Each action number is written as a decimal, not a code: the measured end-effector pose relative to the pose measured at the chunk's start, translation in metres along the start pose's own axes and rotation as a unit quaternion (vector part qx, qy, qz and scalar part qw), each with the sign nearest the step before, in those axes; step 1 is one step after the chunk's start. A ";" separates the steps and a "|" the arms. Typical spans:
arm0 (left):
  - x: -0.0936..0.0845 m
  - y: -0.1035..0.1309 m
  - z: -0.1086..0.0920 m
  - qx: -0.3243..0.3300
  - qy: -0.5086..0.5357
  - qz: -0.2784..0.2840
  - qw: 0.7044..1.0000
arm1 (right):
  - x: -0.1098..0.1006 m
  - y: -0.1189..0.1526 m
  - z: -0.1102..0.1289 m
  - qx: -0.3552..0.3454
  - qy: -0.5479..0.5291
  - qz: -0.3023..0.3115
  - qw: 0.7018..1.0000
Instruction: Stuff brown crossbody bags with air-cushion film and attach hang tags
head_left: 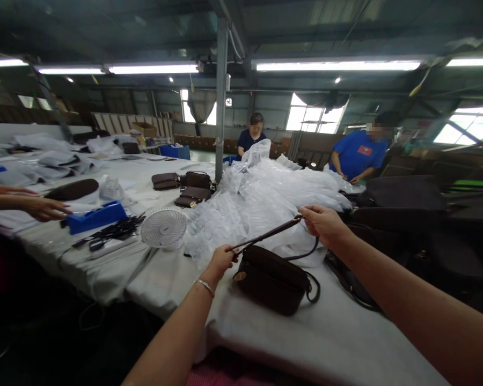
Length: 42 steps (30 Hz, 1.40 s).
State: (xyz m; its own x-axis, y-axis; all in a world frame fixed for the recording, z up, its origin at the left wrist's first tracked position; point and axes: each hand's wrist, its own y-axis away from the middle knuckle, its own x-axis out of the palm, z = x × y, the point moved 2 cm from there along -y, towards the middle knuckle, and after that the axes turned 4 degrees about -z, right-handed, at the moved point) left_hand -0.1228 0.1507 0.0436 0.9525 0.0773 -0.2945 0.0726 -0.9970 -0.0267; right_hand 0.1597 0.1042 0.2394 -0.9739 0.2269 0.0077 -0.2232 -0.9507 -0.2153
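A dark brown handbag [276, 279] with a round gold tag rests on the pale table cover near the front edge. Its thin strap [268, 234] is stretched up and to the right above the bag. At the strap's lower end, by the bag's left top corner, my left hand [223, 258] is closed on it. My right hand [321, 225] pinches the strap's upper end, near a small metal fitting. From there a loose length of strap curves back down behind the bag. A heap of clear plastic bags [273, 187] lies just beyond both hands.
A white fan [163, 228], a blue tape dispenser [97, 217] and black straps [121, 228] lie to the left. More brown bags [195, 187] sit behind the fan. Dark bags [402, 198] are piled at right. A co-worker's hands [44, 208] reach in from the left; two people stand across the table.
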 end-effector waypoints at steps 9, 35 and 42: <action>-0.016 0.018 -0.085 0.278 -0.046 0.137 0.950 | 0.033 0.009 0.050 -0.088 0.067 0.121 0.987; 0.014 0.057 -0.245 0.354 0.139 0.214 0.900 | 0.039 0.026 0.098 -0.168 0.067 0.126 0.975; 0.020 0.057 -0.260 0.378 0.084 0.208 0.898 | 0.033 0.027 0.101 -0.182 0.103 0.110 0.972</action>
State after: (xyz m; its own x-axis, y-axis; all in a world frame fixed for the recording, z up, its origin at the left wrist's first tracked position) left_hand -0.0223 0.0948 0.2845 0.8861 -0.3672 -0.2829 -0.4618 -0.6461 -0.6077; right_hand 0.1170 0.0644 0.3324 -0.9591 0.1005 -0.2646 0.0543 -0.8521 -0.5205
